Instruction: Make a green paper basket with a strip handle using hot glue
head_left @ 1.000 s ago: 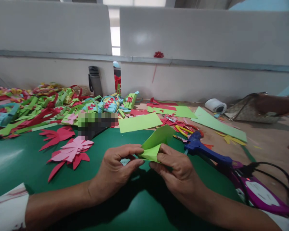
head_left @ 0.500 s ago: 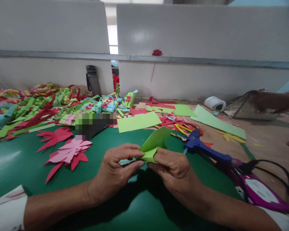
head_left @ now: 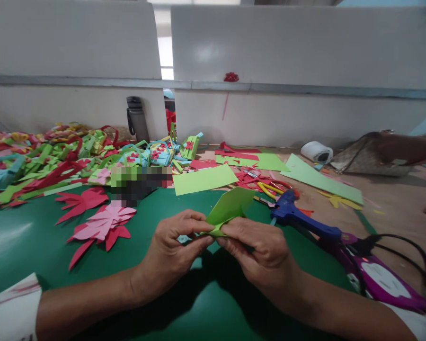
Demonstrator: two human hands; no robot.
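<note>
Between my hands is a piece of light green paper point(head_left: 232, 204), held above the green table mat point(head_left: 195, 308). Its near edge is folded over, while the larger part stands up and away from me. My left hand point(head_left: 179, 241) pinches the left end of the fold between thumb and fingers. On the right side of the same fold, my right hand point(head_left: 261, 244) presses with thumb and forefinger. The fingers cover much of the folded edge.
A blue and purple glue gun point(head_left: 305, 220) with a black cord lies at right. Pink and red paper flower shapes point(head_left: 104, 220) lie at left. Behind are a green paper strip point(head_left: 206, 180), a heap of paper pieces point(head_left: 49, 161), a dark bottle point(head_left: 137, 121) and a bag point(head_left: 379, 154).
My right hand has slid slightly left along the fold, now covering more of it. The left hand keeps its pinch almost in the same place.
</note>
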